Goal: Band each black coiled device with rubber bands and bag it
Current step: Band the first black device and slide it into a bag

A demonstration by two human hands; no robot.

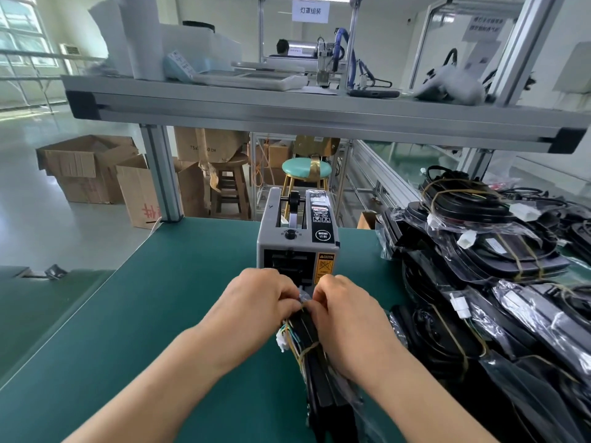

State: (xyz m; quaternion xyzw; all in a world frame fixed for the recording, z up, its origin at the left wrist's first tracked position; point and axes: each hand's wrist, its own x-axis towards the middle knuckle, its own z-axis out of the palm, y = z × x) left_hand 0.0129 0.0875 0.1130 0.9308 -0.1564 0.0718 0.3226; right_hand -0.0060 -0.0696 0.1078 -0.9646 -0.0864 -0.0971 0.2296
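Observation:
A black coiled device [315, 356] stands on edge on the green mat [128, 330], wrapped with a yellowish rubber band and with coloured wires and a white connector on its left side. A clear plastic bag lies around its lower end. My left hand [256, 302] and my right hand [345, 318] meet at its top end, fingers curled, pinching the device's top with a bit of clear plastic, right in front of the tape dispenser's outlet.
A grey automatic tape dispenser [297, 238] stands just beyond my hands. A large pile of bagged and banded black devices [499, 282] fills the right side of the bench. An aluminium shelf [287, 110] runs overhead. Cardboard boxes [86, 167] and stools stand on the floor behind.

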